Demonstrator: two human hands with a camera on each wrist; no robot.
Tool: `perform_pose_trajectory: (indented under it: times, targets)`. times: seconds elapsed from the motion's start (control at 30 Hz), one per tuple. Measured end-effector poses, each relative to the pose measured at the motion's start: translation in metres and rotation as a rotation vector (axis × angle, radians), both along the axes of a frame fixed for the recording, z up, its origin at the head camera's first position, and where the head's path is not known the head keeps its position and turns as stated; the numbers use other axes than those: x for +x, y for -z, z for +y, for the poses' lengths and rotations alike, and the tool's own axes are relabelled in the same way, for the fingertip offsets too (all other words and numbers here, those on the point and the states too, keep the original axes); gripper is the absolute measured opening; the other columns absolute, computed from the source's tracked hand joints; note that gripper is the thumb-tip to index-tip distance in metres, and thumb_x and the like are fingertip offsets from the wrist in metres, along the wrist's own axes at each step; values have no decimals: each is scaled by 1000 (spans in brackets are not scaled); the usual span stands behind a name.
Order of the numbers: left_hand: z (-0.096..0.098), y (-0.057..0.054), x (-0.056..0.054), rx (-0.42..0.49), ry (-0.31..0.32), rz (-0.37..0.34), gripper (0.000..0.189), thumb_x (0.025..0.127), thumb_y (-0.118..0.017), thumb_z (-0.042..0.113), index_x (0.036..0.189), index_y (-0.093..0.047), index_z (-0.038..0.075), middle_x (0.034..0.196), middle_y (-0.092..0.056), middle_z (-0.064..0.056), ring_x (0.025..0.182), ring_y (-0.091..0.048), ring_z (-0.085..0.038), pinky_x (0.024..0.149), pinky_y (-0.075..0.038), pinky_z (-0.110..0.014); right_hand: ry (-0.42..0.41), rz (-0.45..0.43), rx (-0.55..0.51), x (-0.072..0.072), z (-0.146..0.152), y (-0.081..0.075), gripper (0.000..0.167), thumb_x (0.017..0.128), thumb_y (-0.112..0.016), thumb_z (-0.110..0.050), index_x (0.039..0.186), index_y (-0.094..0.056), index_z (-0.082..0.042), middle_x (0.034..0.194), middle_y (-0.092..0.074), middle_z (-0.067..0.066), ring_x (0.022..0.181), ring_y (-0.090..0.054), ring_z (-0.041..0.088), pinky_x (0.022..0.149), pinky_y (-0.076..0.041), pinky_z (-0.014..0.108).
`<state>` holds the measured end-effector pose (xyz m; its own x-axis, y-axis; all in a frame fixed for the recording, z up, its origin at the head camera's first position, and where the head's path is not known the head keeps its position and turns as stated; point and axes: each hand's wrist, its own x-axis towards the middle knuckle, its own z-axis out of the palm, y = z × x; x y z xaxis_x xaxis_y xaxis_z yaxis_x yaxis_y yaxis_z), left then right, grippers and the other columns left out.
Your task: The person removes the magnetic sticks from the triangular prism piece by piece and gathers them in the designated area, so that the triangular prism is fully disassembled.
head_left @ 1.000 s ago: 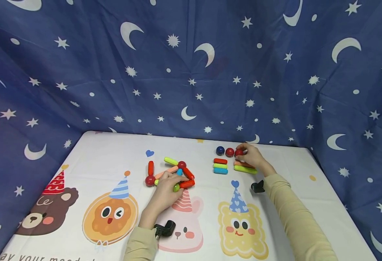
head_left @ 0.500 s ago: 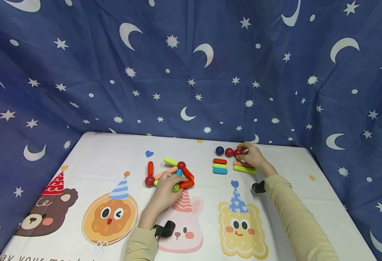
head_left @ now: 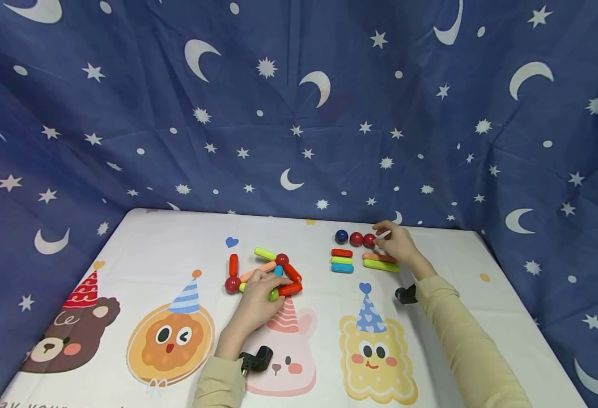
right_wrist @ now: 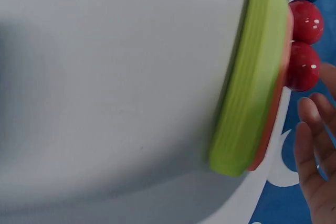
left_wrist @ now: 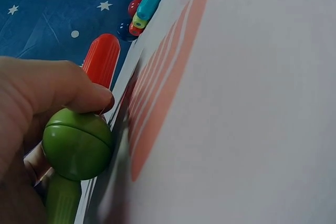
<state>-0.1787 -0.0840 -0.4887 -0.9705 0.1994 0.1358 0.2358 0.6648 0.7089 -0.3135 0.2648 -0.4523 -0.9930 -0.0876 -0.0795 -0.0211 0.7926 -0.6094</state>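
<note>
My left hand (head_left: 260,300) pinches a green ball (left_wrist: 77,144) where it meets a red rod (head_left: 291,289). In the left wrist view a green rod (left_wrist: 63,200) runs down from that ball. These belong to a cluster of rods and balls, with a red ball (head_left: 281,259), a blue rod (head_left: 278,271) and another red ball (head_left: 232,284); the hand hides part of it. My right hand (head_left: 399,246) hovers with spread fingers just right of the end red ball (right_wrist: 303,66), holding nothing. Whether one fingertip touches that ball, I cannot tell.
Another red ball (head_left: 356,239) and a dark blue ball (head_left: 342,237) complete the row at the back. In front lie short red, yellow-green and blue rods (head_left: 342,268), beside longer orange and yellow-green rods (head_left: 381,266). A starry blue curtain (head_left: 299,113) hangs behind the table.
The fingers of my right hand have come off the end red ball and moved slightly right. My left hand stays at the cluster. The head view has shifted a little.
</note>
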Motion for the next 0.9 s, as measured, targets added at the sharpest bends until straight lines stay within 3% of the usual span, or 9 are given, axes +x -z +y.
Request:
perform_pose_trajectory:
  times: [0.2,0.37,0.47,0.57,0.73,0.9]
  targets:
    - [-1,-3,1,-15,32,3,35,81,-70,10,112,-70,26,123,-67,1,97,-42,-15,79,-40,-30,30,107,-77,10,-5,-11,37,92,-59,-7,128,-55,-7,118,-59,16,101,-55,31,85,-49,39]
    - [-10,-6,0,7,92,45,34,81,-70,9,113,-70,23,121,-66,-2,118,-48,-23,95,-45,-41,-7,199,-144,26,-21,-24,34,90,-61,-7,124,-58,-6,113,-63,16,96,-57,30,87,-50,42]
    - [-15,-8,0,5,109,47,36,81,-72,10,115,-69,23,125,-65,-1,128,-46,-26,106,-40,-48,-47,254,-155,37,-34,-29,32,89,-63,-6,121,-60,-5,110,-65,16,92,-58,28,84,-50,35]
    - [-20,-10,0,-9,102,13,39,81,-73,13,117,-68,25,130,-61,0,132,-45,-26,109,-37,-53,-75,286,-178,49,-48,-32,30,88,-64,-7,119,-62,-6,107,-66,15,87,-58,25,76,-50,26]
    - [-27,-13,2,-39,86,-17,39,79,-75,16,117,-69,24,132,-57,1,121,-53,-24,101,-44,-50,-97,293,-296,70,-73,-29,29,87,-66,-6,116,-64,-8,104,-68,15,84,-57,22,73,-48,23]
    - [-32,-13,3,-62,83,-29,40,78,-76,15,117,-68,23,117,-58,7,107,-55,-17,93,-47,-40,-81,248,-407,91,-102,-15,29,86,-67,-5,114,-66,-11,106,-69,11,90,-60,19,77,-49,25]
